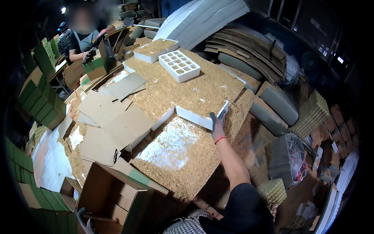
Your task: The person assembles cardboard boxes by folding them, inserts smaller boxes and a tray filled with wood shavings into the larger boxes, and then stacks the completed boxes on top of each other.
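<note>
My right hand (218, 126), in a grey glove with a red band at the wrist, reaches forward across the table. Its fingers grip the corner of a white foam box (193, 118) whose top is covered with golden husk. At the lower left, my left hand (85, 221), also gloved, holds the near edge of an open cardboard box (100, 186). That carton is brown inside with green on its outer side. Part of the left hand lies outside the picture's rim.
Loose husk (183, 91) spreads over the table. A white foam tray with square cells (179, 73) stands farther back. Flat cardboard sheets (117, 128) lie at left, near green-and-brown cartons (41, 101). A co-worker (83, 41) handles a carton at the far left. Filled sacks (278, 101) line the right.
</note>
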A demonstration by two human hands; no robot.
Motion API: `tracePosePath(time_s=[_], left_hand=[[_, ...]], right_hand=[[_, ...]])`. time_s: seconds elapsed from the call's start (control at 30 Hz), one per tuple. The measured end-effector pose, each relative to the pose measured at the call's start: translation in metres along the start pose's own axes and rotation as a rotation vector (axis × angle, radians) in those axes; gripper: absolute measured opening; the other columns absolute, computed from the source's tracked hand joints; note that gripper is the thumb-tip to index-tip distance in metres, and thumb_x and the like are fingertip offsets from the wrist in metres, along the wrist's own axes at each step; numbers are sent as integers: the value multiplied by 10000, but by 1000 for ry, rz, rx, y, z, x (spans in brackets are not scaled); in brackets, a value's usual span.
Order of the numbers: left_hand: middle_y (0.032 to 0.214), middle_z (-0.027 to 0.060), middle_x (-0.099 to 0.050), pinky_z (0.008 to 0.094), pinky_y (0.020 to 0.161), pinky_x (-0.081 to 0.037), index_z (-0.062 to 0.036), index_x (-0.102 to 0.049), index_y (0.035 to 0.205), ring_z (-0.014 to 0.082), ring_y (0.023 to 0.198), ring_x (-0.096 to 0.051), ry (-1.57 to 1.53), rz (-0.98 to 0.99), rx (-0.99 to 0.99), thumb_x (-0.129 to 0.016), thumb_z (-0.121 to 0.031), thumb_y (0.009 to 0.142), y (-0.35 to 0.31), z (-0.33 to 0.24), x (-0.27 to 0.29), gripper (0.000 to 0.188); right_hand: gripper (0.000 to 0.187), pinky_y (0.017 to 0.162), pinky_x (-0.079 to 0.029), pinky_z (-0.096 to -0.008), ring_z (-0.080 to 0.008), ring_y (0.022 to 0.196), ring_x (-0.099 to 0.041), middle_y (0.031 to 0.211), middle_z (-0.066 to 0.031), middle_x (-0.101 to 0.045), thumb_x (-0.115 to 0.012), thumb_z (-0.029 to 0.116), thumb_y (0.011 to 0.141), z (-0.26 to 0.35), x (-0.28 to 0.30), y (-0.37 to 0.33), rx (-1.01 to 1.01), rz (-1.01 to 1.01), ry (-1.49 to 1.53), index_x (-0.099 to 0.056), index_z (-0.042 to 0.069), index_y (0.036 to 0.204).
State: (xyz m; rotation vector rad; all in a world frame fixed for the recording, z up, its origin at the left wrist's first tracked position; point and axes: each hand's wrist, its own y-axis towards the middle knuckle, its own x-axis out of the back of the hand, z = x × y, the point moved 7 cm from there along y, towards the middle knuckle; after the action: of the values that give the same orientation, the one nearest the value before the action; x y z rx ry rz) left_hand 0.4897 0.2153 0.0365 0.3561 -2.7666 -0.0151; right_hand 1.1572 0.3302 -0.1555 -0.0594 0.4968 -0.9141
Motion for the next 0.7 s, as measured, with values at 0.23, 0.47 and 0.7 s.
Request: tracePosePath(time_s=[0.23,0.47,0.7], left_hand=[[1050,88,-560,281,865,-392,22,-553,1083,185,960,-513,57,-14,16,-453,-47,635,16,39,31,464],[1174,116,-484,293,1039,-268,-8,-508,1140,253,1167,-413,139,34,-170,-436,4,579,49,-31,-3,566],[1232,125,-391,273,1012,-302,17,-465,1209,214,1223,-360,114,99,-412,-425,94,628,44,-71,-18,587]], right_hand=[[385,908,-462,-406,-266,1061,-550,1158,-111,-556,-512,215,889,42,-75,-147,-430,628,395,-440,64,1236],[504,912,-445,-314,-206,1089,-531,1215,-120,-525,-497,157,884,114,-162,-256,-190,1031,-168,-341,61,1354],[795,1061,-258,-309,-253,1276,-322,1432,-186,-223,-549,417,859,81,-244,-370,-118,1553,-647,-133,58,1433]])
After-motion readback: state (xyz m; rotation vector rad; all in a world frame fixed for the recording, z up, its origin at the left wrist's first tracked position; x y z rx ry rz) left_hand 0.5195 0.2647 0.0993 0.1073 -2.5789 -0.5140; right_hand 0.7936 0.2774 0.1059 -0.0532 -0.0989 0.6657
